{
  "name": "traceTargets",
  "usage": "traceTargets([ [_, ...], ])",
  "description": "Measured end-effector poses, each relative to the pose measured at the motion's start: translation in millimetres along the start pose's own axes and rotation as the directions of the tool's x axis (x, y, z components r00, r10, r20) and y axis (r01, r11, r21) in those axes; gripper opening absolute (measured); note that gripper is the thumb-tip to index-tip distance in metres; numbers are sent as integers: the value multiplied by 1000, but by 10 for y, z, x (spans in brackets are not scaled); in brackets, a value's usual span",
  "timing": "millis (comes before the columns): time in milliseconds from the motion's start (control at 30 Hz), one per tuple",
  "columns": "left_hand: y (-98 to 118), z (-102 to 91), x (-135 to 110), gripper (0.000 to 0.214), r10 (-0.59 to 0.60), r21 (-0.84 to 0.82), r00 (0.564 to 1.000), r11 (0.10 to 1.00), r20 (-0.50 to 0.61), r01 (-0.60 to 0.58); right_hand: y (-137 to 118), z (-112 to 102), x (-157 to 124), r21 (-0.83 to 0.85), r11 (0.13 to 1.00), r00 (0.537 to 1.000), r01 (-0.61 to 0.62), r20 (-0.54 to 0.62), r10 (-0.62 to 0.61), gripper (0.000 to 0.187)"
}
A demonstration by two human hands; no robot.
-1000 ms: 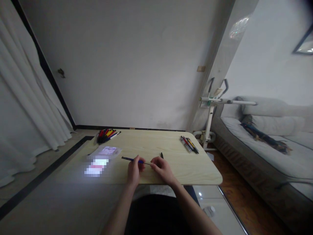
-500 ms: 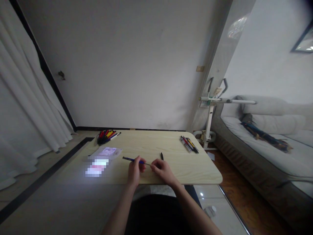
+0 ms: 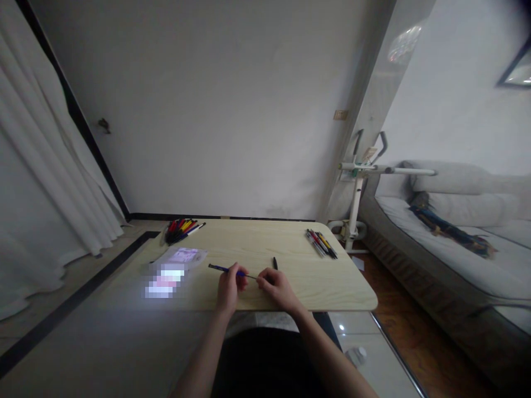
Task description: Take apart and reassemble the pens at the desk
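Observation:
My left hand [image 3: 229,286] is closed round a blue pen [image 3: 224,270] and holds it level just above the wooden table [image 3: 290,243], its far end pointing left. My right hand [image 3: 277,287] is closed in a pinch at the thin dark tip that sticks out of the pen's right end. A small black pen part [image 3: 274,263] lies on the table just beyond my right hand.
A heap of red, yellow and black pens [image 3: 181,228] lies at the table's far left corner, a row of pens [image 3: 321,244] at the far right. A clear plastic packet [image 3: 178,257] lies left of my hands. An exercise bike [image 3: 359,182] and a sofa [image 3: 456,237] stand to the right.

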State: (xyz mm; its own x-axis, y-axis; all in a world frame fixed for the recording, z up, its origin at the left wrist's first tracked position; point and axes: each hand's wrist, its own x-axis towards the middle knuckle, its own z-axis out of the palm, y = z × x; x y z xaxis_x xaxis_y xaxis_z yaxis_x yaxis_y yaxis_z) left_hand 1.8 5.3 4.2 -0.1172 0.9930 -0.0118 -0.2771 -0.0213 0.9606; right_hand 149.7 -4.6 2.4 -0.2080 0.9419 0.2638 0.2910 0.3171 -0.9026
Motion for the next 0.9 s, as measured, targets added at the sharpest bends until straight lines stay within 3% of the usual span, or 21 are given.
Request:
traceTargets([
  [900, 60, 16, -17, 34, -13, 10, 1000, 1000, -8, 13, -30, -33, -1, 96, 995, 998, -39, -36, 42, 19],
])
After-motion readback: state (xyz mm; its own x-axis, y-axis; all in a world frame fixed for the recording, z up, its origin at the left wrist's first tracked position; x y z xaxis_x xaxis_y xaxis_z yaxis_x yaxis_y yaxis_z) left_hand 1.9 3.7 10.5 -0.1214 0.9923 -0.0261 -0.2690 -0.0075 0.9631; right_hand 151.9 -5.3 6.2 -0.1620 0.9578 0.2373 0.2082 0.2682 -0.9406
